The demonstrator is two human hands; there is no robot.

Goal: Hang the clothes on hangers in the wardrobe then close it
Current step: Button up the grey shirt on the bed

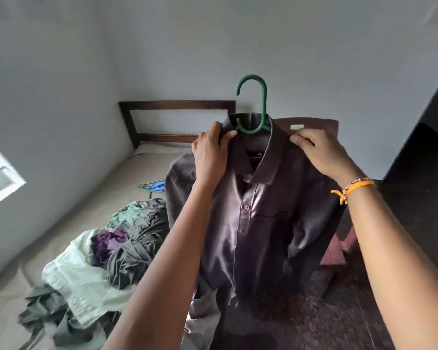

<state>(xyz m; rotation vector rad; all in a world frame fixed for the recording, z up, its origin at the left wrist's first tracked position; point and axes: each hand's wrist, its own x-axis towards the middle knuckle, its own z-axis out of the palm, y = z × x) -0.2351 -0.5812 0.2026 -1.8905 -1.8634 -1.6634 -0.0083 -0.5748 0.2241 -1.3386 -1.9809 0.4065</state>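
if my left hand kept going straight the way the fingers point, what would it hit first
Probably the shirt collar it already pinches, with the green hanger just beyond. Past those, the headboard and wall, though depth is hard to judge.

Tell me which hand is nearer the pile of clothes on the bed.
Left. The left hand grips the dark shirt's collar on the side above the pile of clothes. The right hand pinches the collar's far side, across the shirt from the pile.
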